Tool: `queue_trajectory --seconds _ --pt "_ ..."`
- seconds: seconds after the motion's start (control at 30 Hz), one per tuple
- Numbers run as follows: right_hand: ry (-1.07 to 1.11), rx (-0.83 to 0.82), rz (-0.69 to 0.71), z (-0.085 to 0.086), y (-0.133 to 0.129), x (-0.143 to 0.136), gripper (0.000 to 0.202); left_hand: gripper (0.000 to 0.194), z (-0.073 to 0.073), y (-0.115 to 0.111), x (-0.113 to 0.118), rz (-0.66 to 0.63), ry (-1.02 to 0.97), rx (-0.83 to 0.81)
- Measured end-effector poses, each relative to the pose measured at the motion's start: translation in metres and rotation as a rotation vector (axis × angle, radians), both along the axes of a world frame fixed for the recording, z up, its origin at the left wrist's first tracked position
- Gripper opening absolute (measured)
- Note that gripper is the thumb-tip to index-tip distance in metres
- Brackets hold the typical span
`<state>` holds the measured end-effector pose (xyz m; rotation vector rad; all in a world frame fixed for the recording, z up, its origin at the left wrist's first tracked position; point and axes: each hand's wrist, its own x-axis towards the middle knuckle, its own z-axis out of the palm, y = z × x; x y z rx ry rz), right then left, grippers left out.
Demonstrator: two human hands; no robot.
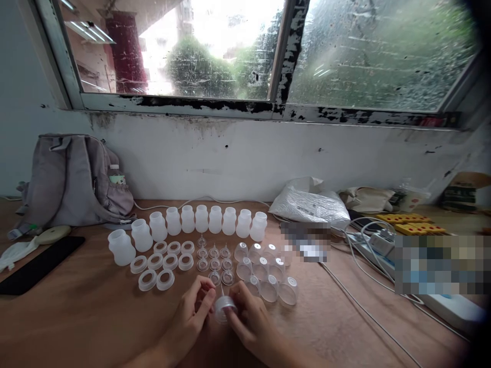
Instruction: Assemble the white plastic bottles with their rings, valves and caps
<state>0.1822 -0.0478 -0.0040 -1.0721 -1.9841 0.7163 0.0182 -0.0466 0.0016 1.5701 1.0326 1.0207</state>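
Near the table's front edge, my right hand (251,317) grips a clear ring with a nipple (225,306), whose thin tip points up. My left hand (197,306) is just left of it, thumb and fingers pressed together; what they hold, if anything, is too small to make out. Beyond my hands lie several clear nipples (215,264) in rows. Several translucent rings (165,279) lie to their left, and several clear domed caps (269,290) to their right. Several frosted bottles (201,219) stand upright in a curved row behind.
A grey backpack (65,179) and a black flat object (42,266) are at the left. At the back right is a silvery bag (312,204). White cables (368,319) and a power strip (441,301) lie on the right.
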Motion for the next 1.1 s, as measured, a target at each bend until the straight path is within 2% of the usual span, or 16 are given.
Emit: queue_trajectory --seconds 0.17,0.37,0.53,0.8,1.1 --pt "0.009 -0.08 0.028 0.007 -0.005 -0.002 0.014 0.02 0.005 -0.006 0.001 -0.063 0.07 0.163" --pt "0.05 -0.047 0.004 0.004 -0.005 -0.003 0.016 0.017 0.006 -0.006 0.0 -0.174 0.13 0.213" --pt "0.085 -0.046 -0.019 0.003 -0.002 -0.004 0.016 0.019 0.005 -0.005 -0.004 -0.191 0.194 0.274" --pt "0.1 -0.042 -0.003 0.005 -0.003 -0.004 0.025 0.02 -0.013 -0.004 -0.003 -0.132 0.165 0.393" --pt "0.115 -0.086 0.002 -0.003 0.0 -0.004 0.029 0.02 -0.008 -0.007 -0.004 -0.157 0.277 0.466"
